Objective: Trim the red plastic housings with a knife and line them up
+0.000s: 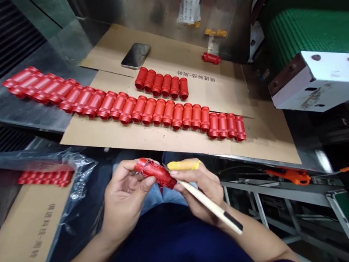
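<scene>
Between the thumb and fingers of my left hand (123, 197) is a red plastic tube-shaped part (155, 173), tilted, with ribbed rings and slots along its side. My right hand (202, 186) grips a slim cream-handled tool (210, 204) with a black band near its rear end. A yellow finger cover (184, 165) sits on the right index finger. The tool's front end meets the lower right of the red part, where my fingertips hide most of it. Just beyond both hands, a long row of similar red parts (167, 113) lies on the cardboard sheet (123, 141).
Behind the long row are a shorter row of red parts (161, 85), a phone (136, 56) and a single red piece (211, 58). A green conveyor belt (312, 22) with a white metal frame end (327, 77) stands right. Left, a plastic-lined box (45, 229) holds more red parts.
</scene>
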### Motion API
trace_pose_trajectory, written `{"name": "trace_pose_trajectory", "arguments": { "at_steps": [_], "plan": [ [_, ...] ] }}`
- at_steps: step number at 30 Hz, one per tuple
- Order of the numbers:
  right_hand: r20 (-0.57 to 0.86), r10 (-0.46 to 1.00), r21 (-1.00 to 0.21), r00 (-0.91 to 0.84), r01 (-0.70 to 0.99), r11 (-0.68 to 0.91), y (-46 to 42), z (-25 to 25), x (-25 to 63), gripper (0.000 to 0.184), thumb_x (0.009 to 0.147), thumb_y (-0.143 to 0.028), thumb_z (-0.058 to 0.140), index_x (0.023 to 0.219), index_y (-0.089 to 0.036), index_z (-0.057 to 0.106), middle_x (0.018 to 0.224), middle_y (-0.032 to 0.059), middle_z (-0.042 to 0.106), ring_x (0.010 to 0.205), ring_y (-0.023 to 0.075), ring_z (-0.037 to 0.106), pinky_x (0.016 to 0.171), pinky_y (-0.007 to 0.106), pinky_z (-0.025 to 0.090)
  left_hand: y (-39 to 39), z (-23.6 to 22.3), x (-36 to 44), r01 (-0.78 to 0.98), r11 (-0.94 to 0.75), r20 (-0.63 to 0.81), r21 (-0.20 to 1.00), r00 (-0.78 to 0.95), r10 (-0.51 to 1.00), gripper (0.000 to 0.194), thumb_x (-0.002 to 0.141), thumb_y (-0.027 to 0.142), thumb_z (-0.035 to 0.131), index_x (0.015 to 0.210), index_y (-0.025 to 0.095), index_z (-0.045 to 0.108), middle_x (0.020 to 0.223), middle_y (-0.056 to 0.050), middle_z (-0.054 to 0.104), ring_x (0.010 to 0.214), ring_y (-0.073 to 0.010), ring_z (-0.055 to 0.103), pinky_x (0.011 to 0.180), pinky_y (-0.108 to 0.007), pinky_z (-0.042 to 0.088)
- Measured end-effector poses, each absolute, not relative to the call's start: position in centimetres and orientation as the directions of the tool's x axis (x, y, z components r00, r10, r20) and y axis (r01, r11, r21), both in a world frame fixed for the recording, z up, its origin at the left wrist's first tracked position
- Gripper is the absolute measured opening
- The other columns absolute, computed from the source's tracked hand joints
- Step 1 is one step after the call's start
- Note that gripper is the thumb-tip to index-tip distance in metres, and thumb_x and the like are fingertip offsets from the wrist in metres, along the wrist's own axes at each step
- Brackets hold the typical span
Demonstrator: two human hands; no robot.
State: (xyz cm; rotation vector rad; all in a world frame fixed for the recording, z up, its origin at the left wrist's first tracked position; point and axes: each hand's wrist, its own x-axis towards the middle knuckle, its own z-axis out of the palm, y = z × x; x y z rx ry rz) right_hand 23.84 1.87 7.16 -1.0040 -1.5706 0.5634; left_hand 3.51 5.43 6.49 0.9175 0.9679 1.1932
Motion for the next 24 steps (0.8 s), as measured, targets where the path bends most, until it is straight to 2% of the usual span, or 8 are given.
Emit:
{"name": "trace_pose_trajectory", "arguments": {
  "at_steps": [4, 7, 10, 16, 24],
  "plan": [
    [0.647, 0.761, -0.715, -0.05, 0.305, 0.629, 2.7, 6.9, 23.1, 0.034, 0.111, -0.018, 0.073, 0.145, -0.022, 0.078, 0.125, 0.0156, 0.086, 0.117, 0.0292, 0.084, 0.1, 0.046, 0.074, 5.0, 6.8, 3.4, -0.27, 0.11, -0.079, 0.957, 0.126, 0.989, 0.017, 0.093, 0.02, 0.096, 0.102, 0.026, 0.082, 0.117, -0.007, 0.084, 0.108, -0.025, 0.081, 0.096, -0.034, 0.067],
    [0.66, 0.748, -0.698, -0.073, 0.31, 0.646, 3.0, 6.7, 23.0, 0.035, 0.111, -0.018, 0.073, 0.145, -0.024, 0.077, 0.123, 0.0133, 0.086, 0.116, 0.0285, 0.084, 0.1, 0.045, 0.075, 5.0, 7.1, 3.4, -0.268, 0.108, -0.077, 0.957, 0.123, 0.989, 0.017, 0.092, 0.019, 0.096, 0.1, 0.026, 0.083, 0.115, -0.007, 0.084, 0.105, -0.0253, 0.082, 0.094, -0.035, 0.068],
    [0.661, 0.747, -0.692, -0.072, 0.326, 0.644, 3.0, 6.7, 23.0, 0.033, 0.112, -0.018, 0.073, 0.144, -0.024, 0.077, 0.122, 0.013, 0.087, 0.113, 0.028, 0.084, 0.098, 0.045, 0.075, 5.1, 6.8, 3.4, -0.261, 0.09, -0.059, 0.961, 0.122, 0.991, 0.017, 0.092, 0.018, 0.096, 0.101, 0.025, 0.083, 0.115, -0.007, 0.084, 0.103, -0.0249, 0.082, 0.093, -0.034, 0.069],
    [0.667, 0.742, -0.68, -0.065, 0.354, 0.642, 2.8, 6.9, 22.9, 0.028, 0.113, -0.018, 0.07, 0.14, -0.02, 0.077, 0.119, 0.014, 0.086, 0.112, 0.0276, 0.084, 0.096, 0.045, 0.075, 5.3, 5.6, 3.2, -0.274, -0.026, 0.077, 0.961, 0.174, 0.982, 0.021, 0.097, 0.01, 0.089, 0.109, 0.024, 0.081, 0.12, -0.006, 0.084, 0.107, -0.0205, 0.083, 0.095, -0.028, 0.07],
    [0.657, 0.753, -0.7, -0.036, 0.343, 0.627, 2.4, 7.1, 22.9, 0.03, 0.112, -0.016, 0.069, 0.142, -0.021, 0.076, 0.119, 0.0144, 0.086, 0.113, 0.029, 0.085, 0.095, 0.047, 0.076, 5.0, 5.5, 3.4, -0.31, -0.023, 0.079, 0.951, 0.171, 0.982, 0.021, 0.1, 0.009, 0.086, 0.112, 0.025, 0.081, 0.12, -0.005, 0.083, 0.111, -0.0193, 0.082, 0.099, -0.027, 0.068]
  ]
}}
